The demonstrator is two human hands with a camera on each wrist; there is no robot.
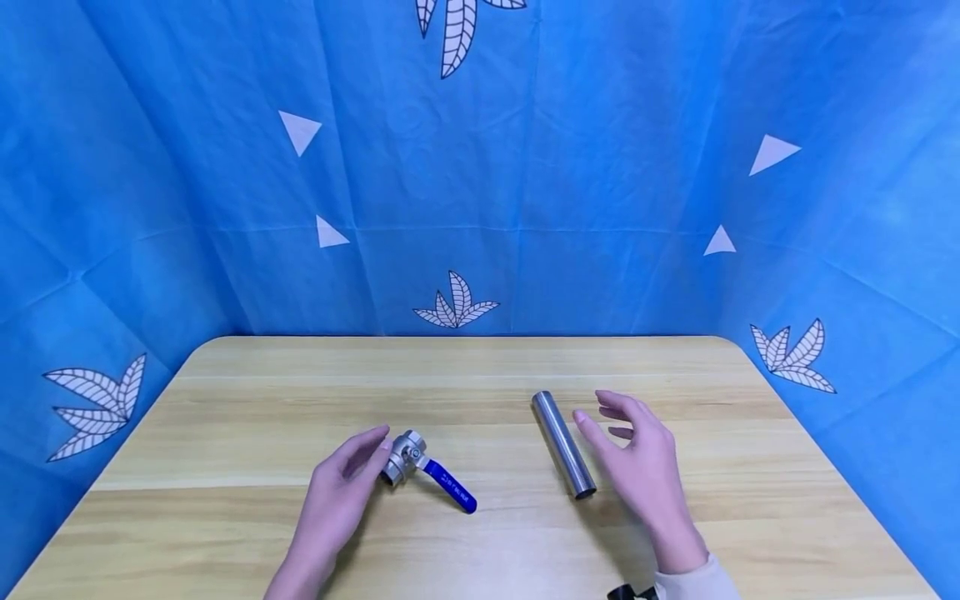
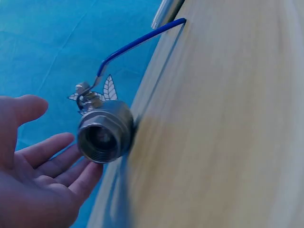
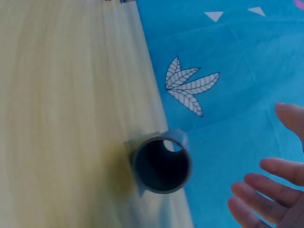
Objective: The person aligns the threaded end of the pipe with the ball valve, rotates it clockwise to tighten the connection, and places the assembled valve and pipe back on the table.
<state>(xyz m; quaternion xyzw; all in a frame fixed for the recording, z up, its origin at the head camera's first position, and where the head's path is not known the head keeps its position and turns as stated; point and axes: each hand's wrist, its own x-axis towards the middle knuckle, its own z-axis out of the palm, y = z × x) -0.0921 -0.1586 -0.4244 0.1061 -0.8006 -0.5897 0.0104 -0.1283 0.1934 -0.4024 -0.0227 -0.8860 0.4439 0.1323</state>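
A steel ball valve with a blue lever handle (image 1: 405,457) lies on the table, left of the middle. My left hand (image 1: 341,492) is right beside it, thumb and fingers spread around its near left side. In the left wrist view the threaded opening of the valve (image 2: 102,137) faces the camera, and the fingers are loosely extended by it. A short steel tube (image 1: 564,446) lies slanted on the right half of the table. Just to its right hovers my right hand (image 1: 637,458), fingers parted and apart from the tube. The tube's hollow end (image 3: 161,165) shows in the right wrist view.
Both objects rest on a light wood-grain table (image 1: 480,367). Blue cloth (image 1: 600,167) printed with white leaves and triangles hangs behind it and along both sides. A small black object (image 1: 622,592) shows by the right sleeve at the bottom edge.
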